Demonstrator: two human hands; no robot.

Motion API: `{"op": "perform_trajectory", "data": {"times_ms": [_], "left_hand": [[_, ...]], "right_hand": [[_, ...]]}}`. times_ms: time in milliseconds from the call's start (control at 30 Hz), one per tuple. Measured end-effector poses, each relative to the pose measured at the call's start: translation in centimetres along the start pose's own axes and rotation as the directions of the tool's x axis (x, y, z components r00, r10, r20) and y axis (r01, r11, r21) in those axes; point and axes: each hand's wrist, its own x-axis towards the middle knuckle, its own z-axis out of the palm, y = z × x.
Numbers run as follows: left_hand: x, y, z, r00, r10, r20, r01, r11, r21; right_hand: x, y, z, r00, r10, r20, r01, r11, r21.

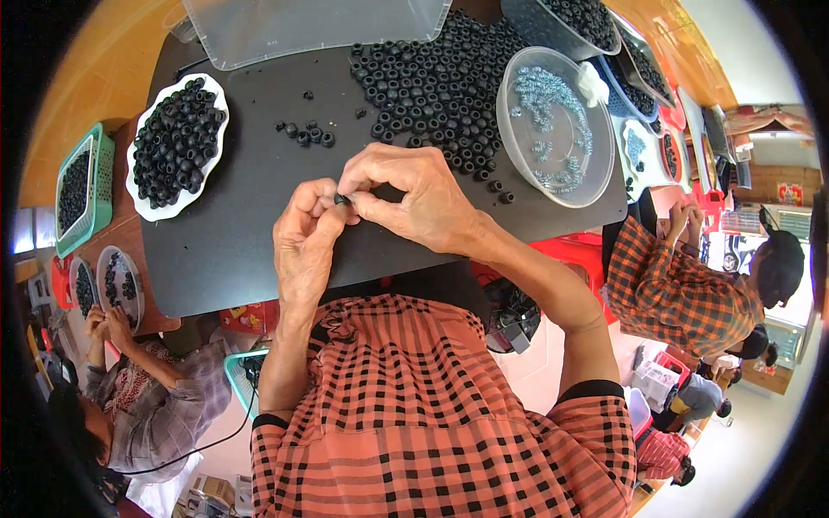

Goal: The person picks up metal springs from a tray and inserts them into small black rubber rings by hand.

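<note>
Both hands meet over the near middle of a black mat (pixel 242 224) that covers the table. The left hand (pixel 304 246) is curled, its fingertips pressed against a small black bead (pixel 343 199), and the right hand (pixel 414 197) closes on the same bead from the right, thumb and forefinger pinching it; the bead sits between the two sets of fingertips, just above the mat. Far of the hands lies a broad heap of loose black beads (pixel 432 82), with a few stray beads (pixel 306 134) scattered to the left of it. To the far right of the hands stands a round clear dish (pixel 596 173) holding small silvery metal pieces (pixel 548 99). At the far left a white scalloped plate (pixel 136 168) is piled with more black beads. A clear plastic box (pixel 311 26) stands at the far edge of the mat. Off the mat on the left is a green basket (pixel 102 186). A person in an orange checked shirt (pixel 682 298) sits at the right, and another person (pixel 147 397) sits at the near left.
</note>
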Motion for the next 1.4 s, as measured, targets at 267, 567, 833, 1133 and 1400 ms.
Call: {"op": "perform_trajectory", "data": {"times_ms": [267, 567, 833, 1133, 1400], "left_hand": [[0.2, 0.5, 0.5, 1.0, 0.005, -0.025, -0.003, 0.998, 0.055], [-0.4, 0.7, 0.2, 0.999, -0.033, 0.03, 0.034, 0.999, -0.029], [-0.7, 0.5, -0.4, 1.0, -0.012, 0.003, 0.012, 0.995, -0.1], [-0.4, 0.2, -0.7, 1.0, -0.006, 0.013, 0.008, 0.983, -0.181], [0.0, 0.1, -0.6, 1.0, 0.001, 0.017, 0.002, 0.985, -0.172]], "right_hand": [[-0.4, 0.4, 1.0, 0.968, -0.206, -0.14, 0.191, 0.975, -0.117], [0.2, 0.5, -0.7, 0.95, -0.091, -0.299, 0.028, 0.978, -0.209], [2.0, 1.1, -1.9, 0.98, -0.172, 0.105, 0.197, 0.718, -0.668], [2.2, 1.5, -0.8, 0.987, -0.16, 0.016, 0.142, 0.82, -0.554], [1.1, 0.4, 0.5, 0.971, 0.232, 0.064, -0.24, 0.924, 0.297]]}}
